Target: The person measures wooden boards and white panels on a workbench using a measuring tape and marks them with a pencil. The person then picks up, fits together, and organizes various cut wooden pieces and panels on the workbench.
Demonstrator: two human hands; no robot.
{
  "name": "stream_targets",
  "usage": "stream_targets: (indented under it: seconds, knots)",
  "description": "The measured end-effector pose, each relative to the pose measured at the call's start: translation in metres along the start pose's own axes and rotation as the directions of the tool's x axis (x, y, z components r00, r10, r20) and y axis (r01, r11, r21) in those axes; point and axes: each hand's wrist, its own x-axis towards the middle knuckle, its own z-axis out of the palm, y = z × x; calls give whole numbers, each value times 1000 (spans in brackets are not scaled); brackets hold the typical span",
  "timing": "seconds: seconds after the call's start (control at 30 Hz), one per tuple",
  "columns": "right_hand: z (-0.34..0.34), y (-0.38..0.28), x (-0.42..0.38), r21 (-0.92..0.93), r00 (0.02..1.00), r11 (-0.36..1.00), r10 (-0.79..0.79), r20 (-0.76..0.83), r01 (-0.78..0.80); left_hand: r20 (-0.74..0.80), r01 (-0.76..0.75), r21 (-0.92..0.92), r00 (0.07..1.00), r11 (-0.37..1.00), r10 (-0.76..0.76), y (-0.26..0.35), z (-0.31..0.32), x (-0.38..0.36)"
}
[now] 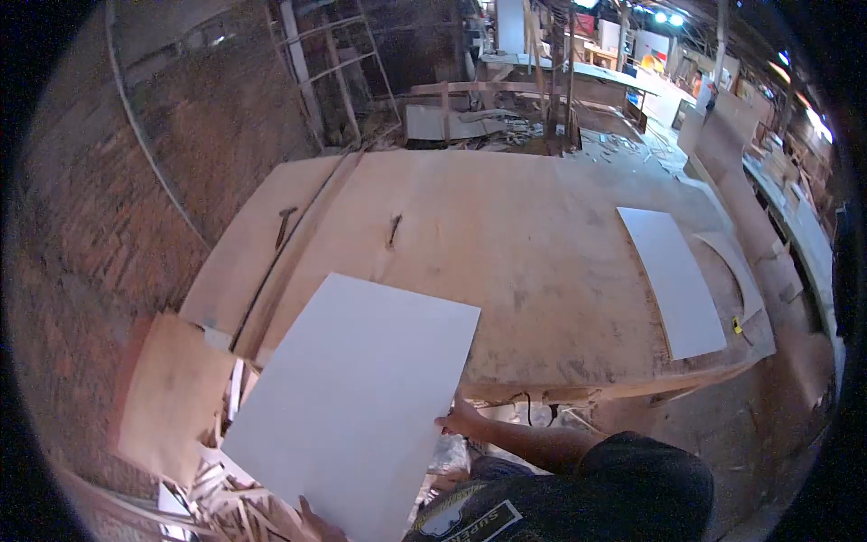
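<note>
Step in hand, as judged from the grip: two-handed handling of a large white rectangular sheet panel point(352, 406). The panel is located at the near left part of the broad tan wooden table point(524, 262), its far portion overlapping the tabletop in view; whether its underside touches the wood cannot be determined. The right hand point(462, 421) is closed around the panel's right edge; the left hand point(318, 526) is at the lower edge, fingers against the white face—its thumb and full grip are not visible. Any shift of the panel would call for both edges to be supported together and the face kept level. On the table, a smaller white rectangular panel point(673, 282) lies at the right, beside a curved pale strip point(733, 271) and a small yellow tape measure point(738, 326). A dark-headed hammer point(285, 224) lies at the far left. Containers: none can be identified near the hands—the pale wooden offcuts point(248, 517) form a loose heap below the table's left end.
</note>
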Motion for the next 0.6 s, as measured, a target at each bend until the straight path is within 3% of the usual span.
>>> stream_targets:
  seconds: [0.1, 0.2, 0.27, 0.33, 0.6]
  knots:
    - [-2, 27, 55, -19, 991, 992, -127, 41, 128, 31, 0, 121, 1000, 993, -4, 21, 41, 4]
    - [-6, 46, 93, 118, 972, 981, -170, 165, 152, 62, -11, 231, 998, 973, -4, 35, 83, 8]
    - [-6, 52, 111, 153, 962, 963, -243, 128, 223, 89, -18, 296, 996, 955, -8, 42, 112, 11]
    - [-14, 33, 114, 64, 987, 990, -132, 96, 126, 106, -31, 346, 994, 938, -6, 50, 136, 13]
    - [-17, 15, 122, -91, 990, 991, -86, 115, 97, 150, -33, 435, 988, 900, -36, 54, 169, 25]
